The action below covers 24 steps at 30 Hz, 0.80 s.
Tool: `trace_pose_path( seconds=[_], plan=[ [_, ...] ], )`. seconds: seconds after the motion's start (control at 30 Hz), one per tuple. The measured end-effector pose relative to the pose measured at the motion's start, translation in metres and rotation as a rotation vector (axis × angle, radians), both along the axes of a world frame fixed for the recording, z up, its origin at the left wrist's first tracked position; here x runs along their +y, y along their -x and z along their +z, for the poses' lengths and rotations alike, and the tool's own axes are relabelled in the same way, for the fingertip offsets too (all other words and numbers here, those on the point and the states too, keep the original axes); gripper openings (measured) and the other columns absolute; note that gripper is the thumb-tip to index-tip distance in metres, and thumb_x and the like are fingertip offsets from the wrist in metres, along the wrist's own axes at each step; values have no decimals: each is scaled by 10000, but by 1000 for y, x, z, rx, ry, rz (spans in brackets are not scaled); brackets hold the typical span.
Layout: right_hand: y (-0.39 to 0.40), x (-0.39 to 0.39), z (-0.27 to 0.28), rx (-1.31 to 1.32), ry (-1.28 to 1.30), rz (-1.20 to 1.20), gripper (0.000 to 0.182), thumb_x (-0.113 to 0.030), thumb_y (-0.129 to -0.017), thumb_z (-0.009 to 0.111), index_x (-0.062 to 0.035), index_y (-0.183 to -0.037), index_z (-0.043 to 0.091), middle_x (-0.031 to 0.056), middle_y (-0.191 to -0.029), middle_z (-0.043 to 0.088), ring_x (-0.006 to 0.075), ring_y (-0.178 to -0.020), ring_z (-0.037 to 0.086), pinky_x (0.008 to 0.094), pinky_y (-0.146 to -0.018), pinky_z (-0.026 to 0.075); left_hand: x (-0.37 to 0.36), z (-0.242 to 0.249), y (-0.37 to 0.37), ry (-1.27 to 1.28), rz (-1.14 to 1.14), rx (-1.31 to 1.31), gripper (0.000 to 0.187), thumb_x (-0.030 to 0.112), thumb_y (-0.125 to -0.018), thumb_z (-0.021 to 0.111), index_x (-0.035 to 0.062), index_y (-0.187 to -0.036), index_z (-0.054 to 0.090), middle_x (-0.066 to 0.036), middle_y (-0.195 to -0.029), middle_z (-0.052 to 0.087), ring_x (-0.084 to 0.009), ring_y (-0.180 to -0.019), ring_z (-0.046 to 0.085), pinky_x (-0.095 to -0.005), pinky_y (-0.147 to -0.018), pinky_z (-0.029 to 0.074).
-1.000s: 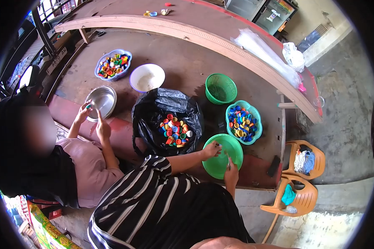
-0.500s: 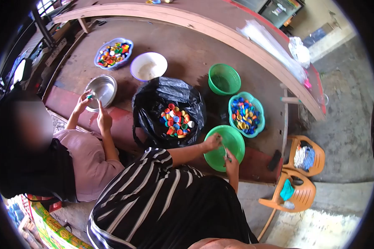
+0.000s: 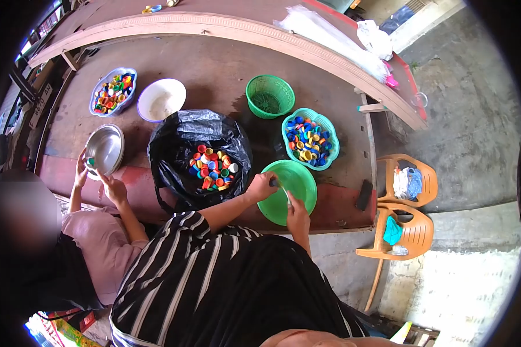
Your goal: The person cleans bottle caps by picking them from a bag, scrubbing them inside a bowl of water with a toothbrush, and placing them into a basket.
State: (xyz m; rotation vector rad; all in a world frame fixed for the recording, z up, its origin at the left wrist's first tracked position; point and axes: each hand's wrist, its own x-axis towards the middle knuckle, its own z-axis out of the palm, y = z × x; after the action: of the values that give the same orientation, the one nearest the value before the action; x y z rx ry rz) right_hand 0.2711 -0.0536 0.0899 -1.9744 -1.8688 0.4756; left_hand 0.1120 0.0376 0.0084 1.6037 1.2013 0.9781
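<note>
Tool gripped by your right hand has closed in on the dark piece your left hand pinches; likely working it.

Thin tool — partly hidden by the hands.

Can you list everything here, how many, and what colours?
table: 1, brown and red, centre
bag: 1, black, on table
basin: 1, green, table's near edge
round basket: 1, green, beyond basin
flower baskets: 2, turquoise and lilac, on table
white bowl: 1, purple-rimmed, beyond bag
metal bowl: at least 1, silvery, left of bag
caps: many, mixed, in bag and flower baskets
chairs: 2, orange, right of table
plastic: 1 bundle, clear, top right
co-worker: 1, pink top, left
tool: 1, silvery, over basin
left hand: 1, at basin
right hand: 1, holding tool
</note>
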Motion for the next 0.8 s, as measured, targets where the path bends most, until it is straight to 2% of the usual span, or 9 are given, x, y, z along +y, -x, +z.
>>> trace_pose_path(
  seconds=[0.13,0.17,0.27,0.37,0.47,0.5,0.6,0.63,0.8],
  plan=[
    [-1,-6,5,-8,-96,-117,444,-90,-897,501,-219,-1321,527,132,-1085,569,358,-974,583,464,-764,482,-11,7,5,-66,-22,23,390,115,-666,756,3,-1015,625,-167,-924,680,-280,-847,682,-359,-777,542],
    [-6,-7,2,19,-98,-65,445,-90,-895,500,-204,-1325,523,127,-1111,567,362,-990,579,461,-779,479,-13,9,7,-82,-31,29,391,113,-664,754,9,-1018,625,-163,-930,679,-286,-850,679,-365,-784,540],
    [-21,-13,-4,-53,76,16,441,-85,-889,507,-187,-1317,530,137,-1144,569,371,-1016,574,467,-805,472,-21,29,12,-258,-70,120,374,100,-666,738,42,-1018,625,-129,-974,657,-316,-951,620,-401,-866,490],
    [-17,-15,8,25,-115,-106,435,-80,-880,519,-173,-1305,541,155,-1162,572,378,-1045,566,469,-826,465,-28,47,9,-347,-156,146,388,85,-696,707,41,-1065,592,-143,-1014,607,-343,-1011,577,-416,-887,474],
    [-24,-15,4,-49,131,-107,434,-78,-874,529,-161,-1300,544,169,-1163,574,377,-1062,561,470,-829,464,-44,43,7,-298,-250,203,396,72,-711,686,36,-1088,571,-154,-1030,567,-361,-1024,559,-419,-899,468],
    [-27,-15,-7,23,-66,-99,424,-89,-875,535,-155,-1294,550,169,-1174,571,380,-1051,564,469,-823,463,-45,45,7,-314,-238,197,394,68,-712,682,33,-1088,568,-157,-1031,558,-365,-1024,556,-418,-902,466],
    [-19,-13,4,56,-46,-106,405,-93,-886,528,-139,-1288,552,176,-1161,576,392,-1034,566,465,-829,463,-35,66,7,-347,-217,152,425,63,-700,673,19,-1103,546,-173,-1039,567,-371,-1036,552,-434,-903,461],
    [-24,-13,-8,82,-30,-98,388,-145,-891,558,-82,-1274,551,192,-1125,598,390,-1009,583,452,-839,462,-32,64,6,-315,-206,137,443,61,-692,669,16,-1111,536,-183,-1049,567,-376,-1048,545,-445,-906,456],
    [-14,-2,-11,429,5,-208,480,-287,-844,689,15,-1193,559,188,-1038,631,295,-943,617,375,-835,466,-37,58,10,-205,-217,140,546,69,-694,673,4,-1191,456,-212,-1078,576,-399,-1061,539,-457,-927,438]
  ],
)
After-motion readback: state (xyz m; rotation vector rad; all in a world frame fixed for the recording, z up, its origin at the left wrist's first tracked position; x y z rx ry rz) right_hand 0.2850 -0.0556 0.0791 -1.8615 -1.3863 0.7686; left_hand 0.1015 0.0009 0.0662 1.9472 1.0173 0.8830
